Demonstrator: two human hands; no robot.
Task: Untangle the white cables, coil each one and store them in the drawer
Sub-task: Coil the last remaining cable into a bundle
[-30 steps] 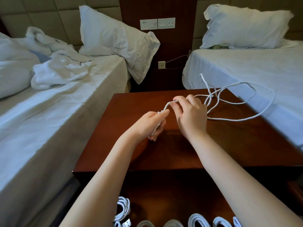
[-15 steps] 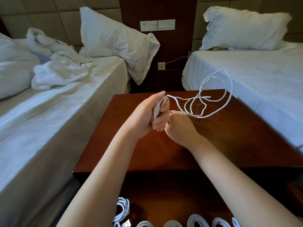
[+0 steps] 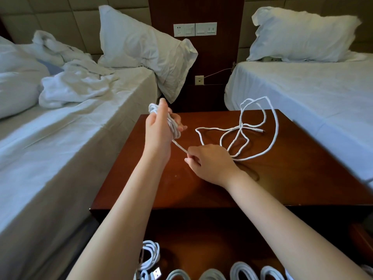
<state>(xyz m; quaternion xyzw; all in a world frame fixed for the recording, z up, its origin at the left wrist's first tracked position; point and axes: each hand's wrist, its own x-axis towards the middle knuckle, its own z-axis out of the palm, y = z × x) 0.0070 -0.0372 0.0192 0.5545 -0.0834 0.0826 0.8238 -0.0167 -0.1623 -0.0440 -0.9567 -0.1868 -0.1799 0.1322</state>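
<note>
left hand [image 3: 159, 128] grips coil [image 3: 173, 124] as my spool | right hand [image 3: 212, 164] pinches cable [image 3: 179, 147] taut to feed | slack [image 3: 277, 126] looped by desk [image 3: 282, 178] far edge

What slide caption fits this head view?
Left hand holds a half-coiled white cable; right hand pinches its slack above the nightstand.

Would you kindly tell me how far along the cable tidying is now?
Done: several coiled cables lie in the open drawer. In hand: the left hand holds a partly wound cable, and the right hand pinches its strand. Left: its loose loops on the nightstand need winding, then it goes into the drawer.
</note>
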